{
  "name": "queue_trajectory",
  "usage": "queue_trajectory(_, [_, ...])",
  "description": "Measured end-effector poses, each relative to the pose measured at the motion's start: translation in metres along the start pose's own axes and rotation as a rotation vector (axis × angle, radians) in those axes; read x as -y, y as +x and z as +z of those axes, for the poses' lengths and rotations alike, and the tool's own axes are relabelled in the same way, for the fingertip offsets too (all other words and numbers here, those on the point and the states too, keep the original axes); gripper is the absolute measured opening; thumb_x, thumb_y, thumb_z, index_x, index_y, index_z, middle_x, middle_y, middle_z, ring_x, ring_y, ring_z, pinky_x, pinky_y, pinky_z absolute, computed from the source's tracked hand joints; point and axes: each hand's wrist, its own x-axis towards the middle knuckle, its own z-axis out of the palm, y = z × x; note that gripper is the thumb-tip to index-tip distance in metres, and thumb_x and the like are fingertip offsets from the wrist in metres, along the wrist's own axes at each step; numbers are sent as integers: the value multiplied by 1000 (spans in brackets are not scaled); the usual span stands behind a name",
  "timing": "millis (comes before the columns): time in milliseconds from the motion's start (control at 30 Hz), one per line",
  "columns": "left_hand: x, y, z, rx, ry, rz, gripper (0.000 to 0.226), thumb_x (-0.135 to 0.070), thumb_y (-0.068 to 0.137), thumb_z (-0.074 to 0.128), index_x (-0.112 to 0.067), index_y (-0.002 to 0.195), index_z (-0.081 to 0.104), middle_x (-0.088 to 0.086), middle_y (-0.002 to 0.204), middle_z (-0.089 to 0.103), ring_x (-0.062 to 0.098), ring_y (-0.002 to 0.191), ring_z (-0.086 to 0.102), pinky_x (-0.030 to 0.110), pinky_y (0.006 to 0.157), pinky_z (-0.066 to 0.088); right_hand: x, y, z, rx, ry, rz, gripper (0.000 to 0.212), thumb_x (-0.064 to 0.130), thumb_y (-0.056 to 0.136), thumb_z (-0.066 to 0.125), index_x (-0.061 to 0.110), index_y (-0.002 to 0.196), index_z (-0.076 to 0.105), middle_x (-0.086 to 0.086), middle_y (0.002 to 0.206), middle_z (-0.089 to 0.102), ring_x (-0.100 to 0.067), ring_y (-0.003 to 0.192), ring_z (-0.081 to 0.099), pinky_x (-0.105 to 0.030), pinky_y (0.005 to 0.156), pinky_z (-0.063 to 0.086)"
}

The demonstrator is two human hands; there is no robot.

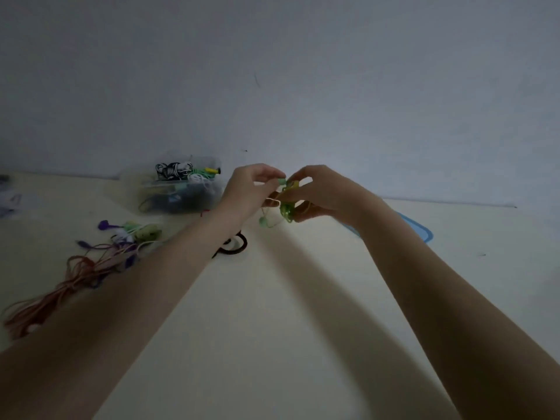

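**Green earphones** point(286, 211): held in the air over the middle of the table point(272, 313), nearer its far edge. The cord is wound into a small bundle. One earbud point(262, 221) hangs below it on a loose end, clear of the table.

**Left hand** point(251, 189): your grip is pinched together, thumb and forefinger on a small green piece point(282, 180) at the top of the bundle.

**Right hand** point(321, 192): your grip is curled round the bundle from the right, with the coil lying against the fingers. Its fingertips are just beside those of the left hand.

**Box** point(181, 192): clear plastic, at the far edge, left of your hands. It is filled with wound cords in black-and-white, green and white.

**Orange cord** point(60, 277): loose loops near the left edge, running toward the near-left corner.

**Purple earphones** point(106, 225): in a tangle at the far end of the orange cord, touching it.

**Black ring** point(235, 245): flat on the table, partly hidden by your left forearm.

**Blue lid** point(421, 230): flat on the table toward the right edge, partly hidden by your right wrist.
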Motion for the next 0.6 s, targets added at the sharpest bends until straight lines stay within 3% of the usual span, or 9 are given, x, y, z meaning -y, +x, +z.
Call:
queue_trajectory(100, [-9,8,-33,-56,22,-52,12,-7,92,53,-12,94,64,0,87,62,8,73,61,15,60,54,27,15,20,61,118,-89,18,5,84,66,0,98,57,-16,86,65,-20,69,65,-24,59,58])
queue_trajectory(233, [-10,12,-79,-202,-195,-168,18,-5,94,49,-12,82,61,6,81,63,12,63,62,17,53,53,63,39,49,85,641,-119,2,-1,89,55,-1,88,58,-12,83,59,-17,72,60,-18,59,54])
queue_trajectory(367, [6,12,-116,-266,-374,-277,16,-5,95,44,-3,98,60,9,80,63,9,51,64,18,49,51,69,64,82,-61,406,-220,25,19,91,59,7,113,60,-3,103,63,-9,85,57,2,70,40])
queue_trajectory(467, [11,20,-135,-335,-387,-262,16,-3,94,47,-3,84,60,9,79,62,9,51,64,14,48,49,72,80,112,-32,443,-179,32,16,93,54,1,122,55,-16,120,61,-20,89,60,-19,78,50])
queue_trajectory(533, [13,29,-146,-392,-344,-252,15,-3,92,50,-2,82,61,9,81,61,11,57,61,13,49,49,75,88,130,-22,632,-125,36,3,91,53,-9,124,48,-26,124,55,-19,72,58,-22,63,54])
queue_trajectory(600, [18,39,-156,-450,-305,-252,15,-3,91,51,-3,79,61,9,78,59,11,59,58,15,54,50,74,102,141,-68,647,-117,41,1,87,56,-10,125,44,-29,123,53,-19,75,58,-24,65,56])
